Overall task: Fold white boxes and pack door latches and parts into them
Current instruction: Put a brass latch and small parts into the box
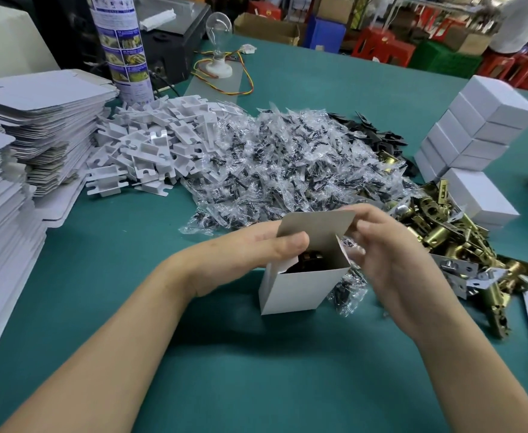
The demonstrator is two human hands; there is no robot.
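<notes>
A white box (300, 287) stands upright on the green table (256, 370) in the middle, its top open and dark parts showing inside. My left hand (250, 248) holds the box's left side, thumb against the raised grey lid flap (319, 225). My right hand (390, 260) pinches the flap's right edge from the other side. Brass door latches (444, 239) lie heaped just right of the box. Clear bags of screws (287, 170) form a big pile behind it.
Stacks of flat box blanks (22, 145) fill the left edge. White plastic inserts (150, 145) lie behind them, black plates (378, 132) at the pile's far side. Folded white boxes (481, 126) are stacked at the right. A spray can (122, 42) and a bulb (220, 45) stand at the back.
</notes>
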